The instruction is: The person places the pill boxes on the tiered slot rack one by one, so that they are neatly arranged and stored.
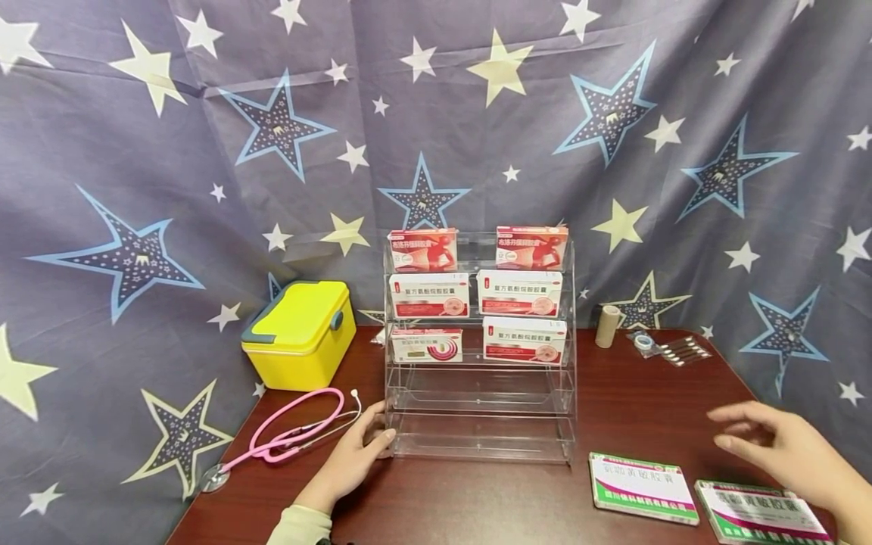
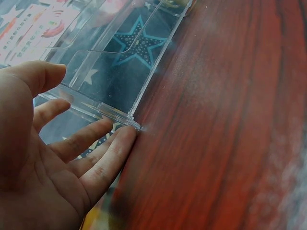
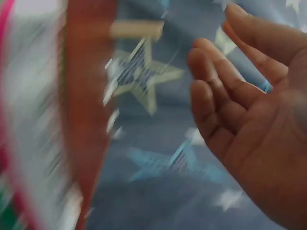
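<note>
A clear tiered display rack (image 1: 480, 446) stands mid-table; its upper three tiers hold red medicine boxes (image 1: 422, 250), white-and-red boxes (image 1: 429, 296) and a white box with pink rings (image 1: 427, 346). At the rack's lower left corner is my left hand (image 1: 357, 450). In the left wrist view, that hand's fairly straight fingers (image 2: 108, 165) touch the rack's side, thumb spread apart. My right hand (image 1: 783, 446) hovers empty, fingers loosely bent, above two white-and-green capsule boxes (image 1: 643, 488) (image 1: 763, 513) lying flat. The right wrist view is blurred, with nothing in the palm (image 3: 259, 129).
Left of the rack lie a pink stethoscope (image 1: 293, 435) and a yellow case (image 1: 300, 333) with a grey handle. A tan bandage roll (image 1: 607, 326), a small tape roll (image 1: 643, 344) and packaged swabs (image 1: 684, 351) sit at the back right. A starry curtain (image 1: 422, 121) hangs behind the table.
</note>
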A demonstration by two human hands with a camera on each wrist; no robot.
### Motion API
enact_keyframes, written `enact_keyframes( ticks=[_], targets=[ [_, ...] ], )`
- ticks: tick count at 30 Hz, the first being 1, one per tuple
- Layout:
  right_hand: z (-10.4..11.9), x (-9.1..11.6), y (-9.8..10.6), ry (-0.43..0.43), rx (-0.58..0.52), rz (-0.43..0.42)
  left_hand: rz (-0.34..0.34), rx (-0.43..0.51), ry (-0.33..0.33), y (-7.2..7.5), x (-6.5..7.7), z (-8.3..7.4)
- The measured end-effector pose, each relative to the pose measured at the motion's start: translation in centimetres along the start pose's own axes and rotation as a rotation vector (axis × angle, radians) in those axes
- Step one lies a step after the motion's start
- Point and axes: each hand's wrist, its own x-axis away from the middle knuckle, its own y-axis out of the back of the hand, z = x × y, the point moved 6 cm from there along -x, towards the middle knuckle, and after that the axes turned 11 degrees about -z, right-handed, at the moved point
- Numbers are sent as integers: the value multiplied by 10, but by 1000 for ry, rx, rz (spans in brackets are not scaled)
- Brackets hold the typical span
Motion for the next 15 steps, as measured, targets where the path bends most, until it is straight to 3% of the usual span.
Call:
enact_keyframes(
  ticks=[3, 5, 12, 15],
  targets=[
    [-37, 17, -5, -136, 31, 127, 2, 0, 1, 0, 0, -1],
    [-56, 25, -8, -179, 42, 189, 5, 4, -3, 0, 0, -1],
    [-89, 51, -17, -128, 51, 413, 9, 17, -10, 0, 0, -1],
    [-96, 58, -19, -149, 32, 498, 9, 16, -10, 0, 0, -1]
  ],
)
